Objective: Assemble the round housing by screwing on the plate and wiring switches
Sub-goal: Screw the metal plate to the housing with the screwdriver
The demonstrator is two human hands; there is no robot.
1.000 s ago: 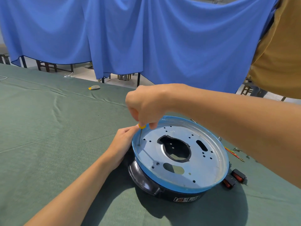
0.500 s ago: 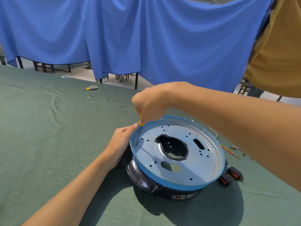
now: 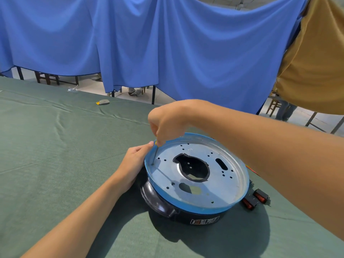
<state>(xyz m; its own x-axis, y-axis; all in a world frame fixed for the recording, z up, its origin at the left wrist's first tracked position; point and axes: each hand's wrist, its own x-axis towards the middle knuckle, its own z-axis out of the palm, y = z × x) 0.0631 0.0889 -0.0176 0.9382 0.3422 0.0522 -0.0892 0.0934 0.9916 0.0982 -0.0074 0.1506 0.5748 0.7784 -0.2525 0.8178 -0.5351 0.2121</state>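
A round black housing [image 3: 186,216] lies on the green cloth, topped by a silver plate [image 3: 219,187] with a blue rim and a large central cutout. My right hand [image 3: 167,121] grips a small yellow-handled screwdriver [image 3: 155,153] held upright; its tip sits in a hole near the plate's left edge. My left hand [image 3: 133,162] holds the housing's left side, thumb up at the blue rim. Two black rocker switches with red faces [image 3: 256,199] lie on the cloth at the housing's right. Red and yellow wires [image 3: 249,167] peek out beneath my right forearm.
The table is covered in green cloth [image 3: 55,155]. A small yellow and grey object [image 3: 102,102] lies near its far edge. Blue drapes [image 3: 167,43] hang behind the table. A person in a mustard shirt [image 3: 316,62] stands at the right, with chairs behind.
The right hand shifted slightly on the screwdriver while the tip stayed in the same hole. The camera view drifted a little. The left hand stayed on the housing.
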